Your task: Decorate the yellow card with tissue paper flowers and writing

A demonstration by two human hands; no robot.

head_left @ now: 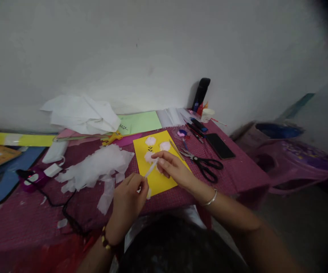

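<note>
Between my two hands a thin strip of white tissue paper point(151, 168) is stretched at a slant. My left hand point(132, 193) pinches its lower end, and the fingertips of my right hand point(171, 167) close on its upper end. Both hands are over a yellow sheet of paper point(163, 184), which bears several pale pink fluffy tissue blossoms point(150, 140) and a small dark leaf drawing point(150, 148). My right hand hides part of the sheet. Left of it lies a heap of torn white tissue paper point(98, 167).
Black-handled scissors point(206, 165) and a dark phone point(220, 146) lie right of the sheet. Small bottles point(200, 109) stand at the back by the wall. A purple plug block point(34, 181) with a black cable is at left. A purple stool point(300, 163) stands off the table's right side.
</note>
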